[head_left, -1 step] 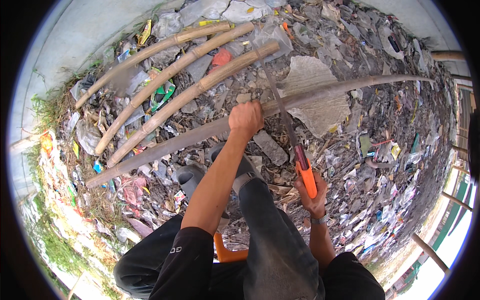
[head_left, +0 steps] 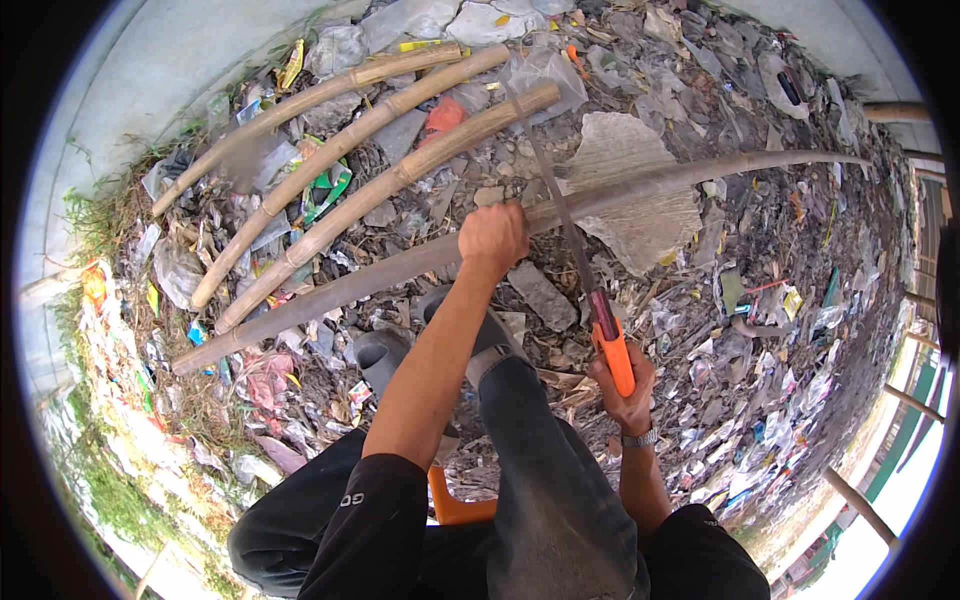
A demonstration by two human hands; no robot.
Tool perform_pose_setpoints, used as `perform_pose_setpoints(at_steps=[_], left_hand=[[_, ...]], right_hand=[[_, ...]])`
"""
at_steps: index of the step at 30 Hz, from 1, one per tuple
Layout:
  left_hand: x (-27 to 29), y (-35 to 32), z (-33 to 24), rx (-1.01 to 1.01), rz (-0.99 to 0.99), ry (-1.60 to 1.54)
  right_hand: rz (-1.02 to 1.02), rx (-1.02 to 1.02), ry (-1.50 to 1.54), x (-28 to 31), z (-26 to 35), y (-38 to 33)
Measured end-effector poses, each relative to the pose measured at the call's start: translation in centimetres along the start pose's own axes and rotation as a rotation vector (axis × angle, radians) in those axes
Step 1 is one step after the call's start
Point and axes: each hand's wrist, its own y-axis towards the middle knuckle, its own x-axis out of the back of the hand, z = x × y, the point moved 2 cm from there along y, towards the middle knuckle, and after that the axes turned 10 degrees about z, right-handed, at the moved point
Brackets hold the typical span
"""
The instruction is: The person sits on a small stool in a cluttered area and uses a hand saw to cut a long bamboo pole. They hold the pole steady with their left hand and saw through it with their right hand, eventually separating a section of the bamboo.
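A long greyish bamboo pole (head_left: pixel 375 270) runs across in front of me, over a flat slab of broken concrete (head_left: pixel 622 150). My left hand (head_left: pixel 494 238) is closed around the pole near its middle. To the right of that fist, the blade of a hand saw (head_left: pixel 567 225) lies across the pole. My right hand (head_left: pixel 627 385) grips the saw's orange handle, fingers wrapped round it, with a watch on the wrist. The blade points away from me, its tip close to the end of a cut bamboo piece (head_left: pixel 405 170).
Two more bamboo pieces (head_left: pixel 340 145) lie beyond, roughly parallel. Rubble and plastic litter cover the ground. A loose brick-like chunk (head_left: pixel 542 297) lies by my boot (head_left: pixel 384 357). Pale walls (head_left: pixel 110 130) rise at the far left and far right. An orange seat edge (head_left: pixel 460 508) shows beneath me.
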Motion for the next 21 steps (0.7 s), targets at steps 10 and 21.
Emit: perform_pose_setpoints(at_steps=[10,21], left_hand=[[0.1,0.5,0.1,0.038,0.042,-0.011],[-0.6,0.6,0.2,0.049,0.042,-0.031]], right_hand=[[-0.003,-0.107,-0.034,-1.0,2.1,0.2],[0.02,-0.19,-0.212,2.1,3.4,-9.8]])
